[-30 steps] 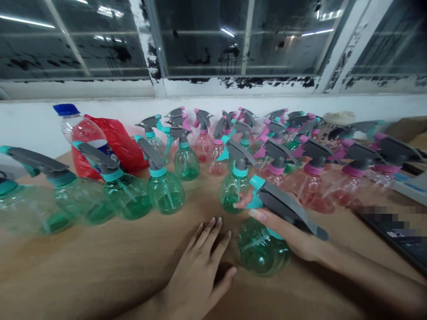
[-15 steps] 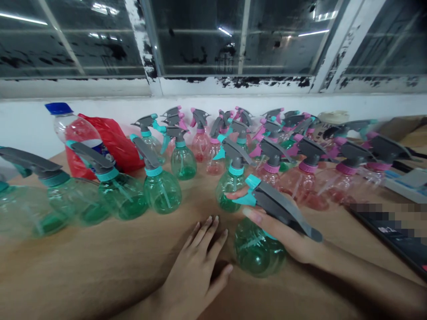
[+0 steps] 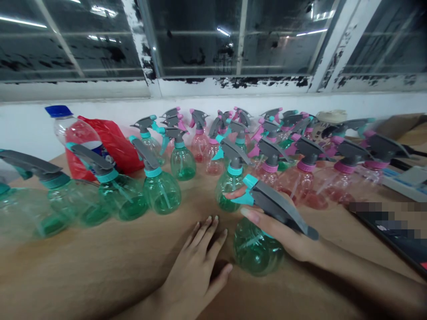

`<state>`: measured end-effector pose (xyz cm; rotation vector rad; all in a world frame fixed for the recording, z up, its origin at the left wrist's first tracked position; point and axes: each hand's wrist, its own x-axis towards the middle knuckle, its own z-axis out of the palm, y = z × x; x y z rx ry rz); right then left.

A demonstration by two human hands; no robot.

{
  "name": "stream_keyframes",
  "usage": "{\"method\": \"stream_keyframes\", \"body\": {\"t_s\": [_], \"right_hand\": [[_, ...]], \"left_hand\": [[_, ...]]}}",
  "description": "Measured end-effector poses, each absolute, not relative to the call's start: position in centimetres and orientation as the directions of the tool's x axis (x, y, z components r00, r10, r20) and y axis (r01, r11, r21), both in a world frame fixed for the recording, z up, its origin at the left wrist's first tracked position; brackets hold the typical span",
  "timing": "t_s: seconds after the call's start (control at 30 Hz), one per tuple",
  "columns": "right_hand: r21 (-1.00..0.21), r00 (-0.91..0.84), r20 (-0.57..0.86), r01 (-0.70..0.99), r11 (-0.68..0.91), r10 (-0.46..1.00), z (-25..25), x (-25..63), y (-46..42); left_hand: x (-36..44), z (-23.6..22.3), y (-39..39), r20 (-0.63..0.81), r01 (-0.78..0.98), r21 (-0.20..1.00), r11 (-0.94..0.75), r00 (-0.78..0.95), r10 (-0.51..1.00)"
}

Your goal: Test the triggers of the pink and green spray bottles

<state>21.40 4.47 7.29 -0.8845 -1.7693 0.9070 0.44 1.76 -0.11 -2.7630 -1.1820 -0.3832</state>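
Observation:
My right hand (image 3: pixel 283 231) is wrapped round the neck of a green spray bottle (image 3: pixel 255 251), one finger at its turquoise trigger. The bottle leans, and its grey spray head points to the left. Flat on the wooden table (image 3: pixel 110 271), my left hand (image 3: pixel 196 262) lies with fingers stretched out, just left of that bottle and apart from it. Another green spray bottle (image 3: pixel 228 189) stands right behind the held one. To the left is a row of green spray bottles, the closest to my hand being this one (image 3: pixel 162 193) with green liquid in its bottom.
Pink spray bottles (image 3: pixel 300 178) crowd the right and back of the table. At the left stands a clear bottle with a blue cap (image 3: pixel 59 111), beside a red plastic bag (image 3: pixel 116 142). A dark phone-like device (image 3: pixel 387 235) lies at the right. Windows (image 3: pixel 200 40) run along the back wall.
Almost nothing differs. The held spray bottle and my right hand appear shifted very slightly left; my left hand stays flat in place.

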Motion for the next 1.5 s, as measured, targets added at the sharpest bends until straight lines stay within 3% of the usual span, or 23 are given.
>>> {"method": "stream_keyframes", "body": {"t_s": [0.6,0.83,1.13,1.5], "right_hand": [[-0.887,-0.343,0.357,0.165,0.430,0.869,6.98,21.68,4.47],[-0.819,-0.302,0.442,0.249,0.517,0.845,7.32,21.66,4.44],[-0.874,-0.348,0.358,0.203,0.442,0.867,6.98,21.81,4.37],[-0.866,-0.356,0.374,0.197,0.460,0.856,7.58,21.64,4.40]], "left_hand": [[0.45,0.13,1.75,0.251,0.730,-0.016,-0.683,0.664,0.704],[0.39,0.11,1.75,0.239,0.727,-0.007,-0.687,0.668,0.704],[0.44,0.11,1.69,0.232,0.725,-0.010,-0.688,0.671,0.704],[0.41,0.10,1.77,0.243,0.724,-0.002,-0.690,0.670,0.702]]}}
